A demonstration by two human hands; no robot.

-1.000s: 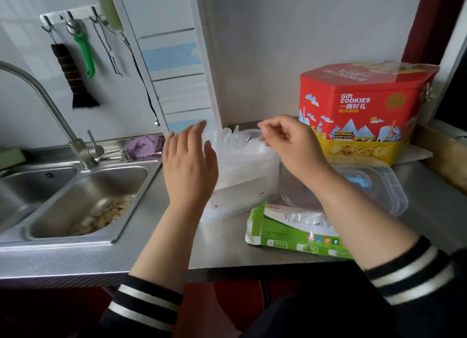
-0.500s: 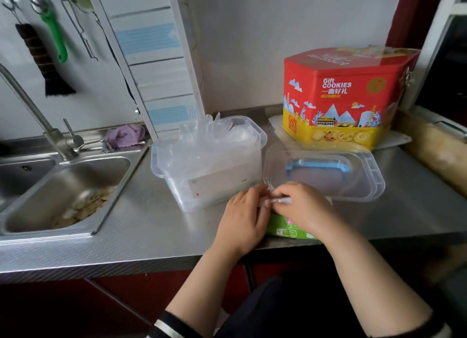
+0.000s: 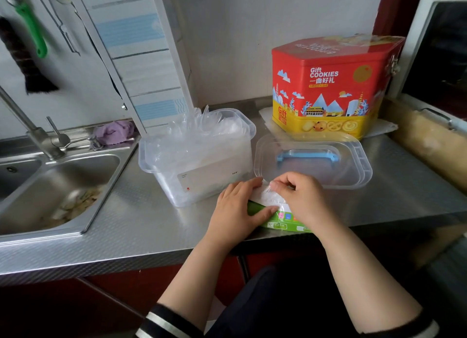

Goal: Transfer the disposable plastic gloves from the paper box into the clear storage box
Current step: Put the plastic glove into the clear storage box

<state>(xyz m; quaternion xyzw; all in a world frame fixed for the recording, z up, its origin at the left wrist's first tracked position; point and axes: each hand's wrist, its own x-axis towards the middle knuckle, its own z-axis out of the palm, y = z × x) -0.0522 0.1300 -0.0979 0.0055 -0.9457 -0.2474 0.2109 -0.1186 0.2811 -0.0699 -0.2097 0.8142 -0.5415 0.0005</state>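
Note:
The clear storage box (image 3: pixel 161 171) stands on the steel counter, stuffed with crumpled clear plastic gloves (image 3: pixel 199 135) that rise above its rim. In front of it lies the green and white paper box (image 3: pixel 285 224), near the counter's front edge. My left hand (image 3: pixel 237 208) grips the box's left end, thumb along its front. My right hand (image 3: pixel 300 201) pinches clear glove plastic (image 3: pixel 269 192) at the opening on top of the paper box. The hands hide most of the box.
The storage box's clear lid (image 3: pixel 361 166) with a blue handle lies upside down to the right. Behind it stands a red and yellow cookie tin (image 3: pixel 328 85). A sink (image 3: pixel 50 186) with scraps and a tap (image 3: pixel 38 135) are at left. A purple cloth (image 3: pixel 113 133) lies behind the sink.
Both hands came down from the top of the storage box to the paper box. In the last half second the right hand's pinch at the opening shifted slightly; the left stays on the box.

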